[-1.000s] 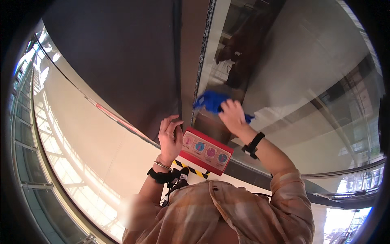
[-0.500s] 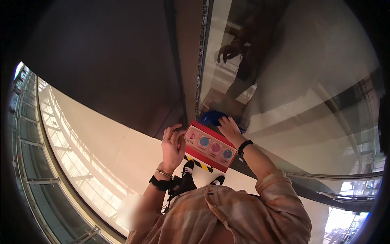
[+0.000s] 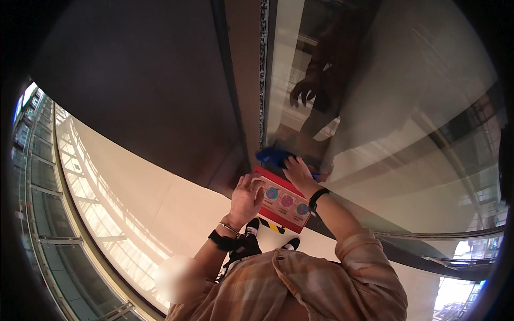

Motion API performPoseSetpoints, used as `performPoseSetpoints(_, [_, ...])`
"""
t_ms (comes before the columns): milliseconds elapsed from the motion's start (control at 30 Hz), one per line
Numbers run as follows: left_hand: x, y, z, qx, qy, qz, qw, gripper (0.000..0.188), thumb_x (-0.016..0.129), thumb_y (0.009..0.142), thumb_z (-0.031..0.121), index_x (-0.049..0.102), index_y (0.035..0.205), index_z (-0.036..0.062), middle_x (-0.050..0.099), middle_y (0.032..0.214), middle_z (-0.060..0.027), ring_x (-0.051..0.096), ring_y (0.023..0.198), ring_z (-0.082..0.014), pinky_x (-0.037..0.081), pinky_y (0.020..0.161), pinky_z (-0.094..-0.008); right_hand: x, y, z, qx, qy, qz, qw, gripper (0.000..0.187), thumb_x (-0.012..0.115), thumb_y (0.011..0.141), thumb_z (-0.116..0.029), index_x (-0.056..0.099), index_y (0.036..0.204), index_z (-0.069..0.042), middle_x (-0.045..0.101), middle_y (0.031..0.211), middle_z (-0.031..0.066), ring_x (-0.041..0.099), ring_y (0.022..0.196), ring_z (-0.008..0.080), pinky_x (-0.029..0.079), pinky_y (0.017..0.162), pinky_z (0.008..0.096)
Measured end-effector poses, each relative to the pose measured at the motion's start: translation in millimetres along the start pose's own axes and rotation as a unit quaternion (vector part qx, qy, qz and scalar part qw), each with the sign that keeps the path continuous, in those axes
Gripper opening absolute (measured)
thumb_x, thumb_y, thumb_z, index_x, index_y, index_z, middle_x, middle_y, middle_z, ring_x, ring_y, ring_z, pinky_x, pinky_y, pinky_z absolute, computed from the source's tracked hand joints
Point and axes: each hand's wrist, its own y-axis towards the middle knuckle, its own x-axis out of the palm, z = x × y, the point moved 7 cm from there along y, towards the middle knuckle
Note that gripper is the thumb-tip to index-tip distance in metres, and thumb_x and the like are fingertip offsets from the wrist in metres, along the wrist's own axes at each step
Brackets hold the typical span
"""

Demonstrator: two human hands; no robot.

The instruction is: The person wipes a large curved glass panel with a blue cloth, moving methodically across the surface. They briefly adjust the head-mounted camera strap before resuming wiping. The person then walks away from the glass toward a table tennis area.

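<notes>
My right hand (image 3: 300, 174), with a black band at its wrist, presses a blue cloth (image 3: 274, 157) against the dark glossy glass panel (image 3: 385, 139). The cloth spreads out beyond the fingertips to the left, and a bit of it shows beside the palm. Just below is a red-bordered sign board (image 3: 284, 202) with a row of round pictures. My left hand (image 3: 248, 200) is in front of the board's left end, covering part of it. Its fingers are slightly bent and apart, with nothing in them; whether they touch the board I cannot tell.
A dark panel (image 3: 139, 80) stands at the left, beside a narrow brown strip (image 3: 245, 69) and a metal edge. My shoes are on the pale floor (image 3: 155, 203) near a yellow-and-black striped tape (image 3: 272, 225). A curved railing (image 3: 64, 241) runs along the far left.
My left hand has moved right, over the sign's left end. The blue cloth has shifted slightly left and flattened out under my right hand, which has moved a little lower.
</notes>
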Motion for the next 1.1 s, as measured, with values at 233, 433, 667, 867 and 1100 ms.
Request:
performPoseSetpoints(233, [2.9,-12.0,-8.1,0.004,0.012,-0.039,0.999,0.023,0.059,0.073,-0.005,0.056,0.093,0.0044,0.057,0.105,-0.0129,0.055,0.091,-0.0356,0.048,0.077,-0.0425,42.3,-105.3,3.6,0.064,-0.003,-0.274,0.960,0.016,0.061,0.080,-0.019,0.073,0.088,-0.012,0.056,0.118,0.0061,0.042,0.117,0.0239,0.033,0.097,0.0382])
performPoseSetpoints(433, [11.5,12.0,8.9,0.032,0.014,-0.040,0.999,0.023,0.061,0.073,-0.003,0.060,0.094,0.0056,0.058,0.106,-0.0129,0.056,0.093,-0.0352,0.048,0.081,-0.0410,-101.3,-76.2,63.9,0.145,0.055,-0.015,0.988,0.017,0.062,0.075,-0.014,0.071,0.090,-0.017,0.059,0.107,0.0038,0.049,0.105,0.0237,0.037,0.087,0.0388])
performPoseSetpoints(667, [18.4,70.3,51.6,0.114,-0.028,-0.009,0.993,0.024,0.058,0.074,-0.006,0.062,0.095,0.0051,0.057,0.111,-0.0118,0.056,0.099,-0.0340,0.048,0.084,-0.0402,-230.9,-101.3,120.9,0.297,-0.041,0.321,0.898,0.025,0.067,0.070,-0.010,0.067,0.095,-0.016,0.057,0.102,0.0098,0.051,0.095,0.0300,0.040,0.078,0.0429])
performPoseSetpoints(867, [13.0,120.8,140.9,0.245,-0.022,0.013,0.969,0.020,0.055,0.077,-0.008,0.062,0.093,0.0011,0.056,0.114,-0.0125,0.051,0.112,-0.0342,0.043,0.093,-0.0395,-86.2,-166.8,80.1,0.238,0.008,0.077,0.968,0.018,0.074,0.055,-0.024,0.068,0.071,-0.017,0.055,0.093,0.0077,0.051,0.095,0.0310,0.043,0.080,0.0446])
performPoseSetpoints(1100, [12.3,142.0,200.8,0.359,0.022,0.057,0.931,0.022,0.055,0.076,-0.003,0.063,0.096,0.0028,0.053,0.122,-0.0140,0.042,0.123,-0.0396,0.035,0.100,-0.0491,-175.8,-295.2,142.2,0.535,-0.043,0.355,0.765,0.035,0.057,0.073,0.001,0.059,0.107,-0.009,0.060,0.101,0.0111,0.054,0.094,0.0339,0.044,0.080,0.0430])
